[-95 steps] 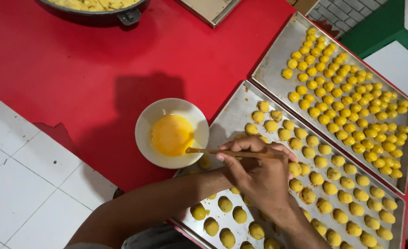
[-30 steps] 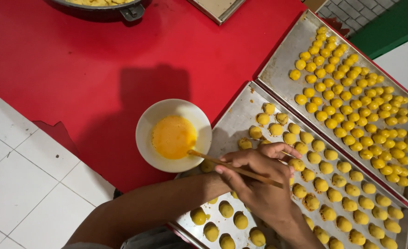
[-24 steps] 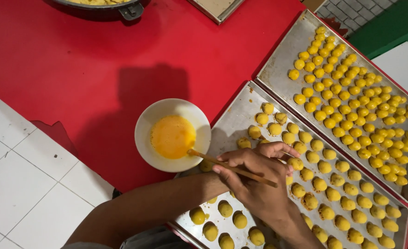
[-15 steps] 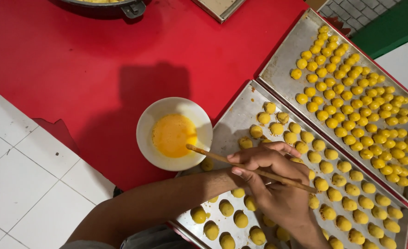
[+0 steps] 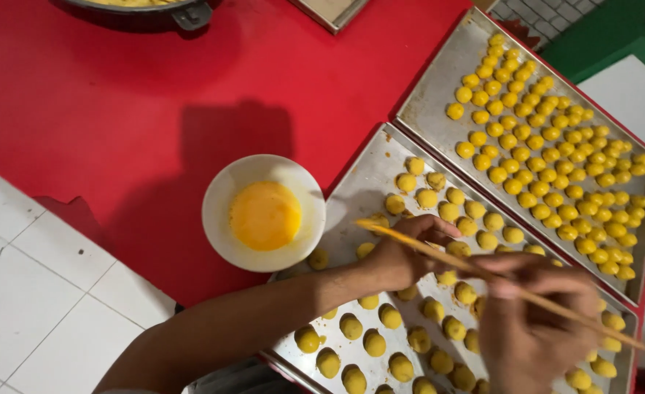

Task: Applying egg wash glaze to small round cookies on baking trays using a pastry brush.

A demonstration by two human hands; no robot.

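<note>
**Brushing glaze over dough balls on the near tray**

Starting at the left, we see white floor tiles [image 5: 38, 292] under the edge of a red table [image 5: 118, 109], with a dark pan [image 5: 144, 9] at its far edge. On the table stands a white bowl [image 5: 264, 213] of yellow egg wash, just beside the near metal tray [image 5: 370, 171].

Moving right, our left hand [image 5: 402, 255] rests on that tray among the dough balls [image 5: 381, 317]. Its fingers are curled narrow, but we cannot tell whether they pinch a ball or merely steady against the tray.

Next comes the thin wooden brush [image 5: 475, 268]. Its long axis runs on a slant from upper left to lower right: the tip sits just above the left hand, pointing toward the bowl, and the tail end passes out past our right hand [image 5: 537, 328]. The right hand is blurred, but its fingers are closed around the middle of the handle. So the bowl lies to the left of the brush tip, near but not touching, and the left hand is the nearer of the two to the bowl, while the right hand carries the tool.

Farthest right, a second metal tray [image 5: 439, 91] lies alongside the first, edges touching, packed with smaller yellow balls [image 5: 556, 160] in tight rows.
</note>
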